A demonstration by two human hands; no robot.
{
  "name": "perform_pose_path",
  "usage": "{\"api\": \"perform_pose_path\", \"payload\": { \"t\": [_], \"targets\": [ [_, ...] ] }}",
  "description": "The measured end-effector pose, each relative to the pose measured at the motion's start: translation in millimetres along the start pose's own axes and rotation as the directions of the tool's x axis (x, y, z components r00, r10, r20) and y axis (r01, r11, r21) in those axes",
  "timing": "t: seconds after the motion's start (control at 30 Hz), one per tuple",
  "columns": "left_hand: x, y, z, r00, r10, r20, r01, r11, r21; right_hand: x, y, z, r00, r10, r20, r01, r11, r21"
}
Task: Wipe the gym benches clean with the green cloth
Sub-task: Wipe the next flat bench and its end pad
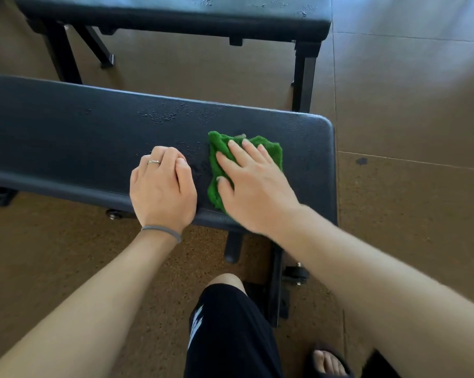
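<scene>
Right hand (253, 186) lay flat on the green cloth (268, 151), fingers straight and spread, palm pressing it onto the near counter (66, 143). Grip there was open-handed, nothing pinched. Cloth was bunched under the palm, sticking out past the fingertips and on the thumb side, down to the counter's near edge.

Left hand (162, 189) sat just beside the cloth on its thumb side, not touching it; fingers curled under into a loose fist, holding nothing, knuckles resting on the pad. Ring on one finger, grey band (162, 230) at the wrist.

Edges: the counter's rounded end was near the right hand's outer side, a strip of bare pad between cloth and end. Near edge ran under both wrists. Far edge lay beyond the fingertips, with droplets (162, 115) on the pad in between. Past the left hand the pad ran on out of frame, lots of open room.

Second counter (175, 15) stood parallel beyond the far edge, well apart, floor (407, 105) between; wet specks on its top too.
</scene>
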State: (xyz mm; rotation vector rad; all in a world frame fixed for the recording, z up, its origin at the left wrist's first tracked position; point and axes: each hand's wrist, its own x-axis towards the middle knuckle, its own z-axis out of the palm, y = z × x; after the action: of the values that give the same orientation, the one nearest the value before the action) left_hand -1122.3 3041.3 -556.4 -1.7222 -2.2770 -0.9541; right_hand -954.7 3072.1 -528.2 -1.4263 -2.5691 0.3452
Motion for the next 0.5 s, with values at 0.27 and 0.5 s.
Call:
{"api": "perform_pose_path", "payload": {
  "t": [0.27, 0.5],
  "targets": [
    [-1, 4, -2, 1.0, -0.019, 0.006, 0.019, 1.0, -0.016, -26, 15, -5, 0.986, -0.154, 0.061, 0.153, 0.988, 0.019],
    [1, 5, -2, 1.0, -0.028, -0.009, 0.028, 1.0, 0.0, 73, 19, -1, 0.998, -0.007, 0.058, 0.007, 1.0, 0.011]
  ]
}}
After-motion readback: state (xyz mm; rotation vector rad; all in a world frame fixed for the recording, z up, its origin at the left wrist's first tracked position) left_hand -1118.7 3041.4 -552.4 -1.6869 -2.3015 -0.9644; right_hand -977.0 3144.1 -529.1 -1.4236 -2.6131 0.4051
